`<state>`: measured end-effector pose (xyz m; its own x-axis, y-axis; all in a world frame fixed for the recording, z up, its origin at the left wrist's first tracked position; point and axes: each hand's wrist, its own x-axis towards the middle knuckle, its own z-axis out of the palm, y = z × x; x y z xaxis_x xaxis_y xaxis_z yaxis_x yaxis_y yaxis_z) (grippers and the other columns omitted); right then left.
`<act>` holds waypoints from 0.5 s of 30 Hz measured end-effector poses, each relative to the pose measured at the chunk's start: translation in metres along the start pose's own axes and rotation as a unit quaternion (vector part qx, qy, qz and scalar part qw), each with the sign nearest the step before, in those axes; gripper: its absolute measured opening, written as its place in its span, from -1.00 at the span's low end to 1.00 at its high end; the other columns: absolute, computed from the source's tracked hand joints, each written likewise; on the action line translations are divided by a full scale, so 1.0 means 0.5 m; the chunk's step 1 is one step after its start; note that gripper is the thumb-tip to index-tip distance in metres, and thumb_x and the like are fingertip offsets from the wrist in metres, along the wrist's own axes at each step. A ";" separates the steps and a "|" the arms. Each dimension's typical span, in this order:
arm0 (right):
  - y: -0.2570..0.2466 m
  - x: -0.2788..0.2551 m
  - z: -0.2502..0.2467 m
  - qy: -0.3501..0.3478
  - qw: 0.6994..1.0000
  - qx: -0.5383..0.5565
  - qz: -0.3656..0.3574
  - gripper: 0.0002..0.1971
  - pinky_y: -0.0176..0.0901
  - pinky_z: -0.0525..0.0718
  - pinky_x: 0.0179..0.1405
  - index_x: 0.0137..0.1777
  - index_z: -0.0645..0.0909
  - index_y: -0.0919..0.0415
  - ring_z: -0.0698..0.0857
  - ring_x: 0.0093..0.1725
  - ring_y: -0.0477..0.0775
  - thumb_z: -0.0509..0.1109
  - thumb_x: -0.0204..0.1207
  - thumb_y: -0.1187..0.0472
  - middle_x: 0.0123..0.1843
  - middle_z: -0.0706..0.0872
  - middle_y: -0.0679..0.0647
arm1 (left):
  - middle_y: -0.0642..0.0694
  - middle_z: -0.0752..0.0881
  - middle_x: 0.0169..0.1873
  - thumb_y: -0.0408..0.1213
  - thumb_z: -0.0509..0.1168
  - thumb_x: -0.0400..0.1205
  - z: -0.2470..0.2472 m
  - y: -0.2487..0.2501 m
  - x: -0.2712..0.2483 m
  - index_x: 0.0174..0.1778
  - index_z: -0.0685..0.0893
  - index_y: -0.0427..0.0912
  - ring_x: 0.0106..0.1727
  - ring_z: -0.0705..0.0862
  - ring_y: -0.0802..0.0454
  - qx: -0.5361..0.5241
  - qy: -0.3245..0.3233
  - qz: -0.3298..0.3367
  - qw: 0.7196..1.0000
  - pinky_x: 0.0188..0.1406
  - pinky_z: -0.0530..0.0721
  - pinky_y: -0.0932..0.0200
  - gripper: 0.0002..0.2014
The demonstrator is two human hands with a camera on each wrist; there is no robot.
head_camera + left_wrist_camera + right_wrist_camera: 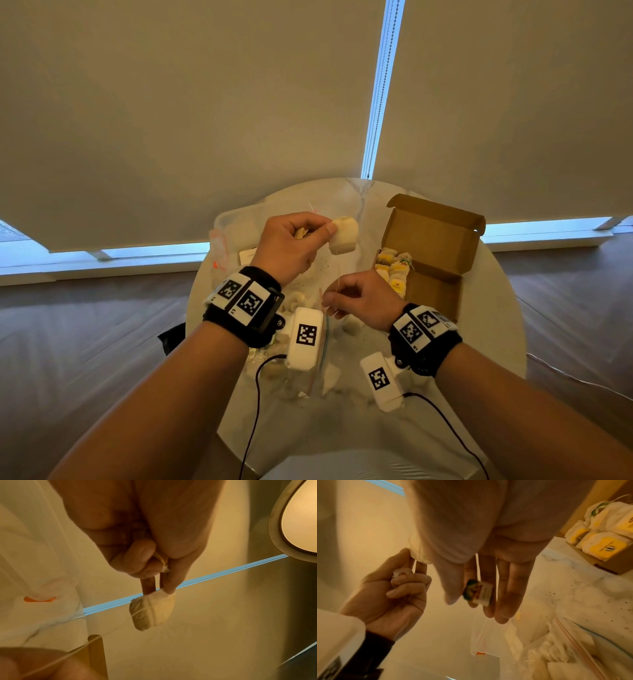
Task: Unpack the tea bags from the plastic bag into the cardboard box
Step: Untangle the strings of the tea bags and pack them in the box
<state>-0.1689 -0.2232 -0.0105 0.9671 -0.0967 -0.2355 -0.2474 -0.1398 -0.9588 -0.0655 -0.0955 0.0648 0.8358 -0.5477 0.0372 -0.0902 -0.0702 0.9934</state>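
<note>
Left fingers (169, 582) pinch tea bag (152, 612); right fingers (489, 588) pinch its tag (478, 593)

Both hands hang above the round table (496, 342), the left hand (287, 246) pinching a tea bag (343, 234), its string running taut to the right hand (359, 301). Right of that grip, the cardboard box (435, 240) lies open, lid standing up behind (tea bags fill its near-left corner). Below the grip sprawls the plastic bag (565, 649), with loose bags around it.
</note>
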 end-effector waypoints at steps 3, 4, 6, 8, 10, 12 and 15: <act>0.003 -0.011 -0.009 -0.023 1.000 0.008 -0.001 -0.93 -0.09 0.79 -0.13 -0.05 0.74 0.30 0.80 -0.17 0.22 0.47 0.53 0.31 -0.15 0.80 0.37 | 0.12 0.52 -0.64 -0.37 0.39 0.63 0.000 -0.005 0.006 -0.12 0.78 -0.25 -0.66 0.34 0.13 -0.003 0.011 -0.005 1.000 -0.66 0.31 0.33 -0.93; 0.004 -0.016 -0.012 -0.030 0.999 0.024 0.006 -0.93 -0.07 0.79 -0.10 -0.02 0.73 0.28 0.80 -0.12 0.26 0.45 0.53 0.35 -0.11 0.79 0.39 | 0.12 0.52 -0.64 -0.37 0.39 0.63 0.001 -0.006 0.008 -0.12 0.78 -0.26 -0.66 0.34 0.12 -0.005 0.015 -0.007 1.000 -0.66 0.31 0.33 -0.93; 0.003 -0.022 -0.015 -0.044 0.998 0.045 0.012 -0.84 -0.11 0.79 -0.06 0.04 0.71 0.29 0.80 -0.05 0.28 0.43 0.51 0.46 -0.04 0.78 0.43 | 0.12 0.54 -0.63 -0.37 0.39 0.63 0.001 -0.007 0.011 -0.11 0.79 -0.27 -0.66 0.34 0.12 -0.006 0.023 -0.010 1.000 -0.66 0.31 0.33 -0.92; 0.004 -0.025 -0.018 -0.047 0.999 0.027 0.000 -0.79 -0.18 0.77 -0.09 0.06 0.71 0.33 0.82 -0.07 0.18 0.42 0.48 0.55 -0.03 0.79 0.40 | 0.12 0.54 -0.64 -0.38 0.39 0.63 0.000 -0.008 0.012 -0.11 0.78 -0.28 -0.66 0.34 0.11 -0.010 0.025 -0.011 1.000 -0.66 0.30 0.33 -0.92; 0.005 -0.024 -0.019 -0.037 0.999 0.005 -0.004 -0.80 -0.22 0.78 -0.12 0.04 0.71 0.42 0.82 -0.15 0.05 0.36 0.49 0.59 -0.06 0.79 0.38 | 0.11 0.53 -0.63 -0.38 0.40 0.63 0.000 -0.008 0.013 -0.10 0.79 -0.29 -0.65 0.33 0.09 -0.013 0.027 -0.014 0.999 -0.66 0.29 0.32 -0.92; 0.007 -0.020 -0.018 -0.016 1.000 0.002 0.002 -0.81 -0.21 0.79 -0.16 0.05 0.69 0.45 0.82 -0.21 0.03 0.31 0.54 0.59 -0.09 0.78 0.40 | 0.10 0.54 -0.62 -0.37 0.40 0.62 -0.001 -0.008 0.013 -0.09 0.79 -0.28 -0.65 0.33 0.08 -0.016 0.033 -0.018 0.999 -0.66 0.29 0.31 -0.93; 0.011 -0.020 -0.016 0.020 0.999 0.037 0.028 -0.84 -0.24 0.78 -0.28 0.10 0.61 0.51 0.81 -0.29 0.03 0.32 0.55 0.56 -0.15 0.77 0.41 | 0.08 0.56 -0.61 -0.38 0.40 0.62 -0.004 -0.008 0.014 -0.11 0.79 -0.26 -0.65 0.33 0.07 -0.027 0.039 -0.024 0.999 -0.65 0.27 0.29 -0.93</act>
<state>-0.1804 -0.2307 -0.0123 0.9485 -0.1413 -0.2835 -0.2941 -0.0601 -0.9539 -0.0583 -0.0972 0.0613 0.8779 -0.4788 -0.0040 -0.0221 -0.0487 0.9986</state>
